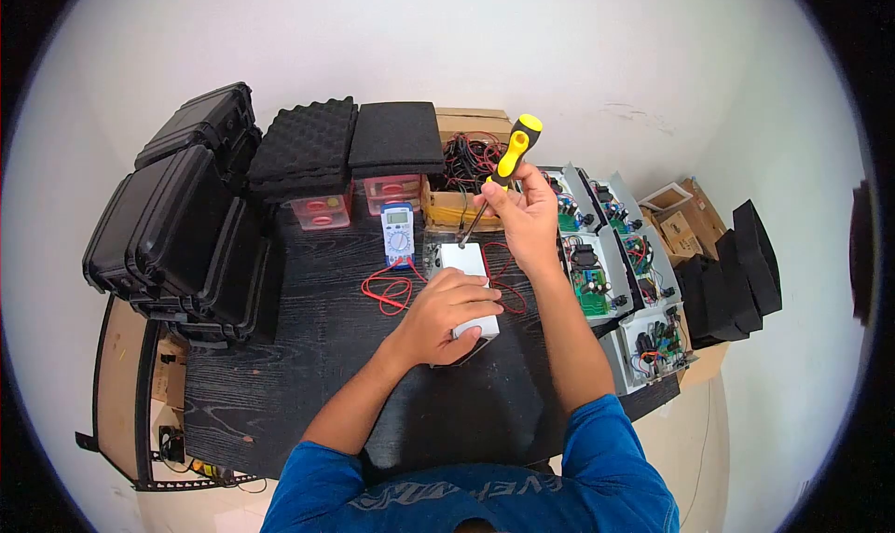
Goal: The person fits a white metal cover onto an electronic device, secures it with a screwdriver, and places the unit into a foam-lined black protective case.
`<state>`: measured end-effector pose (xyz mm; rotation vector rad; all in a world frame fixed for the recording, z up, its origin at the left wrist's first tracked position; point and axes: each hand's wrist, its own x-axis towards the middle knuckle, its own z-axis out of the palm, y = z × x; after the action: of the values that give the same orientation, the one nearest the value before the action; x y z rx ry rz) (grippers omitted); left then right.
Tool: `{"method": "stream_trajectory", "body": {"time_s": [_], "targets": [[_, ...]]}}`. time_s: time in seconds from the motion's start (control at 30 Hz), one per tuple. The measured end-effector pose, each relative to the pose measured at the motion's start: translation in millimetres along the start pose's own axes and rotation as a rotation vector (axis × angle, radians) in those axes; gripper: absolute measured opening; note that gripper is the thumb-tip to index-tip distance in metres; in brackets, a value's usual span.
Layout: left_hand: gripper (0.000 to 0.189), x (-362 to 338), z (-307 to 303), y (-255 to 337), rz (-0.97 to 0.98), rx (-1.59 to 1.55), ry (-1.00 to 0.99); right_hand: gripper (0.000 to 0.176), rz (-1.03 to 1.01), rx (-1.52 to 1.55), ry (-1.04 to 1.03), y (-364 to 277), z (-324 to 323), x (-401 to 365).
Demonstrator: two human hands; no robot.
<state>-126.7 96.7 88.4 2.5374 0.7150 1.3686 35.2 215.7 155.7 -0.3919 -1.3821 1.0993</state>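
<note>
A yellow and black screwdriver (pixel 512 152) is in my right hand (pixel 525 218), pinched low on its handle. The handle leans up and to the right, and the shaft slants down to the far end of a white metal box (pixel 464 259). Whether the tip sits in a screw is too small to tell. My left hand (pixel 453 314) lies over the near part of the box with its fingers wrapped across the top and side. Beyond it lies a blue and white multimeter (pixel 398 235), whose red lead (pixel 387 295) coils beside the box.
Several open housings with green circuit boards (pixel 589 276) line the right side. Black hard cases (pixel 168 216) are stacked at left. Foam sheets (pixel 396 137) rest on red drawer boxes (pixel 323 212) behind, beside a cardboard box (pixel 447 208) of cables. The black table (pixel 308 374) ends near my body.
</note>
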Motion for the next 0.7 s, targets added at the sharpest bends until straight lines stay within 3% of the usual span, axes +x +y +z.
{"method": "stream_trajectory", "body": {"time_s": [0.13,0.27,0.37,0.43,0.47,0.7], "targets": [[0.037,1,-2,3,-0.013,0.007,-0.017,0.032,-0.039,0.024,0.160,-13,1,4],[0.037,5,-7,10,-0.048,-0.027,-0.051,0.035,0.060,0.024,0.223,-7,-26,0],[0.036,5,-11,12,-0.078,-0.026,-0.087,0.039,0.210,-0.271,0.188,23,-54,-24],[0.035,2,-11,14,-0.105,0.002,-0.103,0.045,0.247,-0.391,0.173,45,-63,-52],[0.035,1,-12,16,-0.122,0.018,-0.107,0.048,0.208,-0.600,0.145,69,-79,-67],[0.038,-3,-30,27,-0.253,0.014,-0.171,0.051,0.447,-1.107,-0.010,88,-90,-118]]}}
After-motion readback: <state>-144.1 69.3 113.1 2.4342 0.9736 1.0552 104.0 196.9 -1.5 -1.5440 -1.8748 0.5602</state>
